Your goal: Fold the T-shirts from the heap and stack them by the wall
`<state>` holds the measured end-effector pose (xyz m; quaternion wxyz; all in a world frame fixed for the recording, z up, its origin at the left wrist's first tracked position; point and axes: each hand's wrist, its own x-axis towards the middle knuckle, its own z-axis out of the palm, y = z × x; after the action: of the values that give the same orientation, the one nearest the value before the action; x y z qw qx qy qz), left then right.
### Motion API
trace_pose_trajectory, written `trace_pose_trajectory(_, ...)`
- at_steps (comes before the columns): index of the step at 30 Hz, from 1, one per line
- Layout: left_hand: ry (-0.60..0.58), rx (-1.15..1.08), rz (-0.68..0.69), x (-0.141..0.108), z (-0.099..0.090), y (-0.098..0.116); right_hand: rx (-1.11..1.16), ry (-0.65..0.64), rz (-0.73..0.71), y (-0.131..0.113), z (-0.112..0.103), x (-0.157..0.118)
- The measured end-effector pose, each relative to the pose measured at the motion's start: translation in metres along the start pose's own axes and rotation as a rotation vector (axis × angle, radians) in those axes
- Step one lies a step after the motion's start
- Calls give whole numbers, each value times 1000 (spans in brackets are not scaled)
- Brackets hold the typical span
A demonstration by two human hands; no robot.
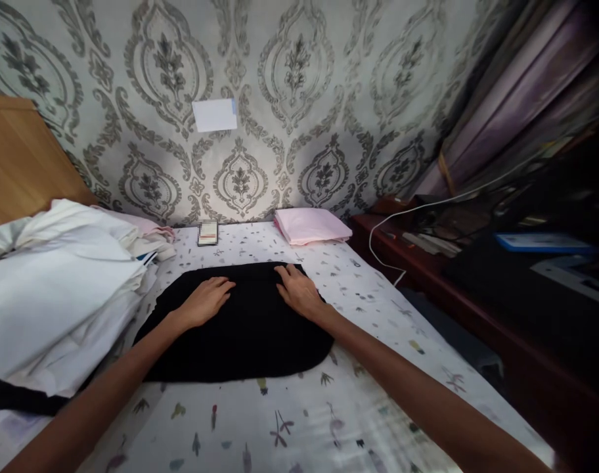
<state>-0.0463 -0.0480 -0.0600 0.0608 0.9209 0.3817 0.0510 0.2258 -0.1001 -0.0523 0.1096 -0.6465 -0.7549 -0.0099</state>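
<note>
A black cloth [240, 335] lies flat, apparently folded, on a white bed sheet [324, 414] printed with small plants. My left hand [208, 301] rests palm down on the upper left part of the cloth, its fingers stretched out toward the middle. On the upper right part, close to the far edge, my right hand [299, 292] lies with its fingers spread. Neither hand grips the fabric. The palms hide small patches of the cloth.
White clothes [67, 282] are heaped at the left by a wooden headboard [28, 157]. Near the patterned wall lie a small framed card or phone [207, 233] and a folded pink cloth [312, 226]. A white cable [418, 209] crosses the dark red furniture [427, 263] at the right.
</note>
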Motion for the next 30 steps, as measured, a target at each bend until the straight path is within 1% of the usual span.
trace_pose_trajectory(3,-2,-1,-24,10,2,-16,19,47,29,17,5,23)
trace_pose_trajectory(6,10,23,-108,24,1,-24,83,168,39,27,10,49)
trace_pose_trajectory(9,66,42,-238,36,1,-22,155,343,44,22,13,63)
trace_pose_trajectory(10,85,45,-253,38,2,-19,168,385,24,16,14,64)
trace_pose_trajectory(11,98,46,-242,40,3,-14,176,396,-27,8,16,62)
trace_pose_trajectory(12,101,44,-209,41,6,-9,183,365,-116,0,19,59)
trace_pose_trajectory(13,93,38,-162,42,9,-4,190,298,-230,-9,22,55)
trace_pose_trajectory(15,66,14,-74,43,15,5,200,128,-444,-22,30,47)
trace_pose_trajectory(16,56,2,-51,44,19,8,207,59,-507,-25,33,44)
trace_pose_trajectory(17,53,-8,-43,44,22,9,214,16,-531,-25,36,42)
trace_pose_trajectory(18,56,-11,-47,45,24,10,221,-1,-517,-22,38,41)
trace_pose_trajectory(20,80,-3,-61,46,28,8,221,-15,-426,-6,39,45)
trace_pose_trajectory(23,121,17,-67,47,30,4,177,-8,-211,26,37,56)
trace_pose_trajectory(25,133,22,-66,47,31,3,169,44,-87,43,36,64)
trace_pose_trajectory(28,111,23,-76,46,30,4,226,161,63,58,38,76)
trace_pose_trajectory(30,96,18,-87,46,28,5,298,185,191,67,41,83)
